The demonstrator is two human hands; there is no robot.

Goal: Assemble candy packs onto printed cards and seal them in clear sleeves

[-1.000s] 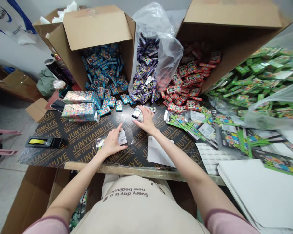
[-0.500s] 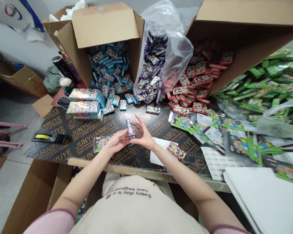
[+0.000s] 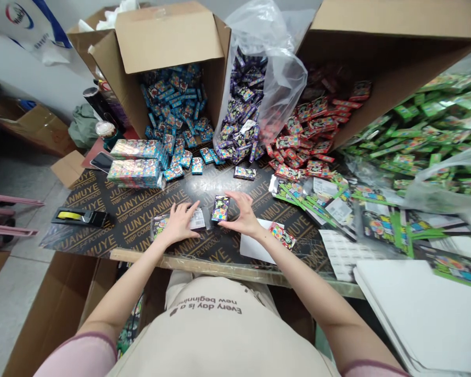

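Note:
My right hand [image 3: 244, 214] grips a small purple-and-black printed box [image 3: 220, 209] by its ends, thumb at the near end and fingers at the far one. The box's colourful front faces up. To its left, my left hand [image 3: 179, 224] is open, fingers spread over a flat clear-edged printed packet [image 3: 159, 225]. Part of that packet, with a white barcode label, shows right of the fingers; the hand hides its middle. Close to my right wrist lies a red printed box [image 3: 282, 235] on a white sheet [image 3: 255, 246]. Another purple box [image 3: 245, 173] lies farther back.
Behind stand a carton of blue boxes [image 3: 176, 99], a clear bag of purple boxes [image 3: 243, 104] and a carton of red boxes [image 3: 310, 120]. Green boxes [image 3: 435, 125] heap at right, above flat printed packets [image 3: 333, 204]. Wrapped stacks [image 3: 135, 172] and a tape dispenser [image 3: 80, 216] are left.
The purple box, held upright between both hands before, now shows its front and is in my right hand alone. My left hand has let go and moved left, spreading over the packet.

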